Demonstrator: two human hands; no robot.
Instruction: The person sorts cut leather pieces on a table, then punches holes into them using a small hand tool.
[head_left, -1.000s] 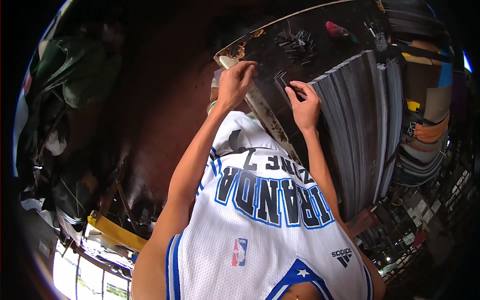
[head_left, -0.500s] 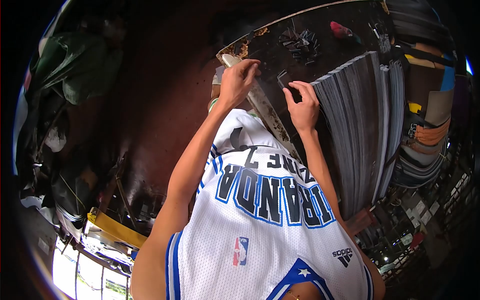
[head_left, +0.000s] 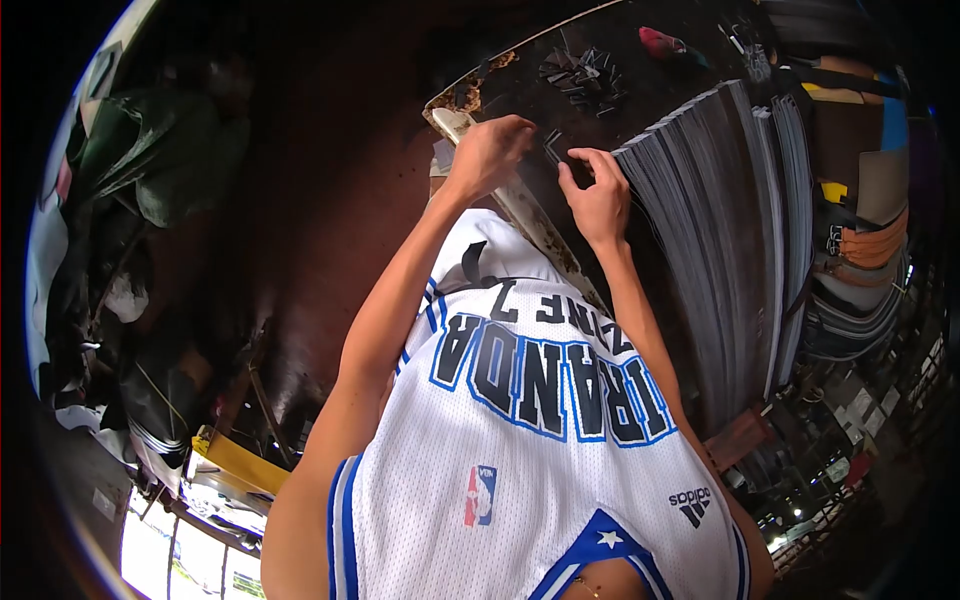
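Small dark piece (head_left: pixel 553 148) sits at the near edge of the surface (head_left: pixel 640 85), between the two hands and just left of a tall stack. We see it as a thin angled bit of dark material, and its exact shape is too small to tell.

Right hand (head_left: pixel 597 195): grip closed to a pinch, thumb and fingertips (head_left: pixel 580 160) on the piece's right side.

Left hand (head_left: pixel 490 150): fingers curled down, knuckles up, lying across the upper end of a long pale bar (head_left: pixel 530 225). The fingertips come close to the small dark piece. We cannot tell whether this grip clasps the bar or only presses on it.

The bar runs slantwise along the surface's edge toward the body, stained and rust-coloured along its length.

Just right of the right hand is a stack of dark sheets (head_left: pixel 710 200), set on edge and packed tight, stretching well down the frame.

Further off on the surface is a heap of small dark offcuts (head_left: pixel 578 75), and beyond it a red object (head_left: pixel 660 42) near the far edge.

Nearest the camera is a white jersey (head_left: pixel 520 450) with blue lettering. Both bare arms reach out from it.
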